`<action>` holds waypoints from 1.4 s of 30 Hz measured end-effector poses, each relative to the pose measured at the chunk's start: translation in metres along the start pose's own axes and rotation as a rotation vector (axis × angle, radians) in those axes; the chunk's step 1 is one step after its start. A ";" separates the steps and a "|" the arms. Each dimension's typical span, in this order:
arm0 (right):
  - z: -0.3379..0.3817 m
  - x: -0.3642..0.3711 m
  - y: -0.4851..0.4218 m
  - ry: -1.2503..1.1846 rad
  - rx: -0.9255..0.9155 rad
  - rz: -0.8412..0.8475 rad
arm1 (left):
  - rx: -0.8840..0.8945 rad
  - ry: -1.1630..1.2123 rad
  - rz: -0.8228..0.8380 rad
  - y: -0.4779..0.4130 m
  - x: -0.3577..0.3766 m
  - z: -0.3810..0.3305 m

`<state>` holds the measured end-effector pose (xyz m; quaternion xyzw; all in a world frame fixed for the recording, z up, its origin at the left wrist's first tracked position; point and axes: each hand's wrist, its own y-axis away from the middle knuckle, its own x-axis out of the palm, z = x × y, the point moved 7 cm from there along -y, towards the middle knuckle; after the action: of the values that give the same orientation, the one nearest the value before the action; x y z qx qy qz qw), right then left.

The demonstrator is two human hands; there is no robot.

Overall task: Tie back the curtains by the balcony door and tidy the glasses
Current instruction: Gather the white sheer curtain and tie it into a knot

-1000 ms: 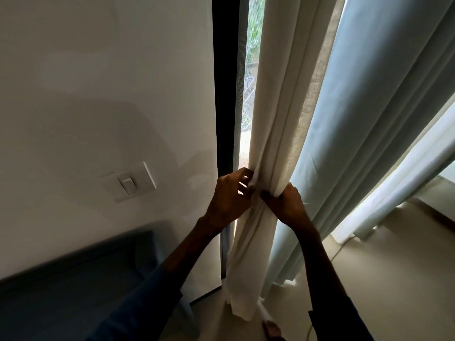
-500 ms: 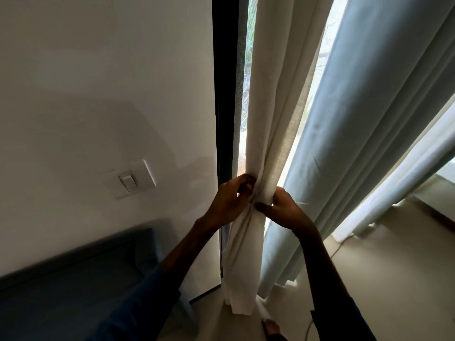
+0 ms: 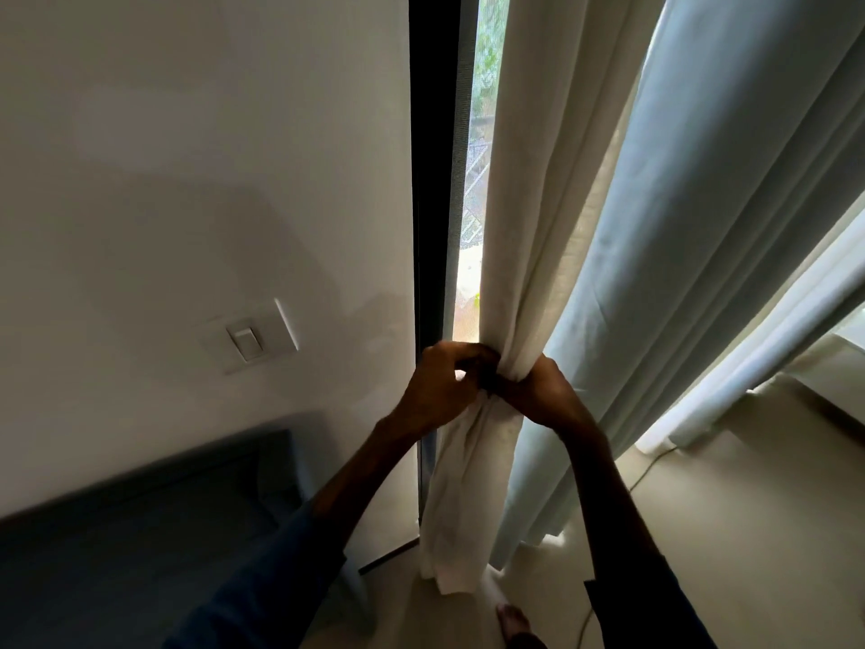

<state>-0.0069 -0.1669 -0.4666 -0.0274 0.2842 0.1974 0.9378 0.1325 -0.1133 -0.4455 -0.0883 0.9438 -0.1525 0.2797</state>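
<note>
A cream curtain (image 3: pixel 529 217) hangs beside the dark door frame (image 3: pixel 430 180) and is bunched into a narrow bundle at waist height. My left hand (image 3: pixel 444 391) grips the bundle from the left, fingers curled round the fabric. From the right my right hand (image 3: pixel 538 395) clutches the same gathered spot, and the two hands touch. Below them the curtain's loose tail (image 3: pixel 454 508) hangs to the floor. A pale blue-grey curtain (image 3: pixel 678 227) hangs just right of it. No tie-back is visible, and no glasses are in view.
A white wall (image 3: pixel 187 180) with a light switch (image 3: pixel 248 341) is on the left. A dark blue-grey furniture piece (image 3: pixel 140 545) stands at the lower left. A thin cable (image 3: pixel 650 466) runs over the beige floor (image 3: pixel 772 531). My bare foot (image 3: pixel 512 620) is near the curtain's hem.
Both hands have drawn closer together and squeezed the cream curtain into a tighter bundle. The strip of window left of the curtain has widened.
</note>
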 end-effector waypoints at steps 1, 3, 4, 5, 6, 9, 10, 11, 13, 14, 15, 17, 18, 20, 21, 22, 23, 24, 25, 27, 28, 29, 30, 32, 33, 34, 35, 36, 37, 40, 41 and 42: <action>0.001 0.001 -0.001 0.003 -0.001 0.002 | 0.025 -0.032 -0.085 0.005 -0.002 0.000; 0.006 0.004 -0.002 0.009 -0.005 0.010 | 0.033 -0.039 -0.243 0.016 -0.005 0.002; 0.007 0.006 -0.002 0.011 -0.009 0.014 | 0.037 -0.038 -0.314 0.021 -0.006 0.002; 0.008 0.008 -0.002 0.012 -0.012 0.021 | 0.041 -0.041 -0.374 0.026 -0.006 0.001; 0.008 0.009 -0.002 0.016 -0.009 0.026 | 0.049 -0.036 -0.421 0.031 -0.004 0.000; 0.004 0.006 -0.004 0.051 0.007 -0.004 | 0.063 -0.078 -0.494 0.044 0.003 -0.001; 0.002 0.003 -0.004 0.065 0.017 -0.021 | 0.039 -0.091 -0.483 0.045 0.007 0.004; 0.000 0.000 -0.005 0.079 0.025 -0.036 | -0.012 -0.079 -0.442 0.046 0.012 0.011; -0.004 -0.005 -0.007 0.110 0.045 -0.050 | -0.123 -0.032 -0.315 0.046 0.024 0.026; -0.006 -0.006 -0.007 0.120 0.057 -0.052 | -0.149 -0.020 -0.262 0.046 0.030 0.032; -0.009 -0.006 -0.008 0.125 0.068 -0.050 | -0.160 -0.010 -0.223 0.046 0.034 0.036; -0.010 -0.005 -0.007 0.146 0.085 -0.048 | -0.184 0.011 -0.182 0.047 0.037 0.040; -0.010 -0.005 -0.007 0.163 0.089 -0.054 | -0.189 -0.007 -0.176 0.046 0.035 0.041; -0.008 -0.006 -0.006 0.195 0.103 -0.077 | -0.170 -0.087 -0.176 0.047 0.028 0.040; -0.008 -0.007 -0.006 0.205 0.112 -0.088 | -0.158 -0.120 -0.173 0.048 0.025 0.039; -0.008 -0.007 -0.006 0.207 0.119 -0.093 | -0.156 -0.136 -0.168 0.048 0.021 0.040; -0.009 -0.007 -0.006 0.202 0.128 -0.093 | -0.170 -0.129 -0.157 0.048 0.019 0.040; -0.010 -0.007 -0.005 0.197 0.134 -0.089 | -0.200 -0.100 -0.151 0.047 0.016 0.042; -0.010 -0.006 -0.005 0.188 0.138 -0.083 | -0.238 -0.052 -0.151 0.046 0.013 0.044; -0.012 -0.004 -0.004 0.164 0.136 -0.072 | -0.324 0.071 -0.148 0.043 0.008 0.048; -0.012 -0.003 -0.004 0.154 0.133 -0.071 | -0.352 0.126 -0.139 0.041 0.006 0.049; -0.013 -0.002 -0.003 0.144 0.132 -0.069 | -0.354 0.167 -0.120 0.041 0.004 0.049; -0.012 -0.001 -0.003 0.138 0.130 -0.065 | -0.336 0.182 -0.091 0.040 0.001 0.048; -0.011 0.000 -0.003 0.136 0.123 -0.060 | -0.299 0.160 -0.007 0.039 -0.003 0.051; -0.011 0.001 -0.003 0.138 0.118 -0.059 | -0.283 0.143 0.036 0.038 -0.006 0.053; -0.010 0.000 -0.002 0.143 0.113 -0.059 | -0.268 0.133 0.074 0.038 -0.010 0.055; -0.009 0.000 -0.002 0.144 0.111 -0.059 | -0.254 0.135 0.117 0.038 -0.012 0.055; -0.008 0.000 -0.002 0.148 0.111 -0.059 | -0.231 0.133 0.160 0.037 -0.013 0.053; -0.008 0.001 -0.002 0.152 0.114 -0.059 | -0.193 0.113 0.195 0.036 -0.015 0.050; -0.008 0.004 -0.003 0.165 0.121 -0.063 | -0.079 0.004 0.200 0.031 -0.023 0.037; -0.008 0.005 -0.003 0.165 0.122 -0.061 | -0.064 -0.027 0.170 0.028 -0.029 0.035; -0.008 0.005 -0.003 0.165 0.121 -0.059 | -0.048 -0.070 0.129 0.025 -0.035 0.036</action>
<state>-0.0058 -0.1686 -0.4762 0.0050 0.3711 0.1492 0.9165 0.1796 -0.0896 -0.4645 -0.0391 0.9406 -0.1081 0.3194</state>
